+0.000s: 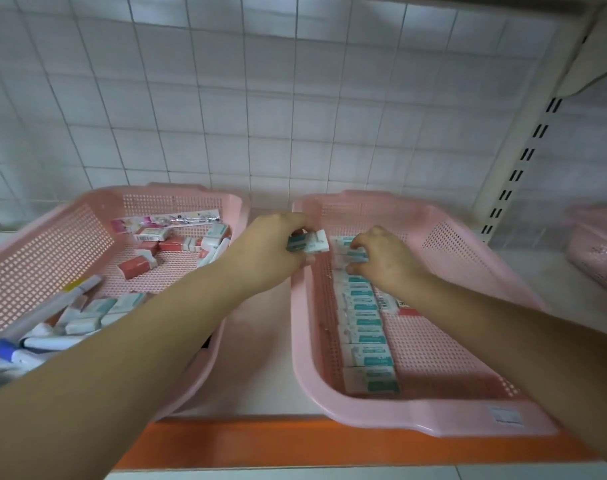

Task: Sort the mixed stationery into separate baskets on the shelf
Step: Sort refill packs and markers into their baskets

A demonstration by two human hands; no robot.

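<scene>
Looking down from the head camera, two bare forearms reach over a white shelf with an orange front edge. The left basket holds a jumble: markers, red erasers, loose teal erasers and a flat printed packet at the back. The right basket holds a neat row of teal-and-white erasers along its left side (a few other pieces lie beside it, partly hidden by the arm). The left hand grips a small stack of teal erasers above the right basket's near-left rim. The right hand, fingers curled, pinches the farthest eraser of that row. Sorting looks partly done: many teal erasers are placed, while the markers, red erasers and some teal ones await sorting.
</scene>
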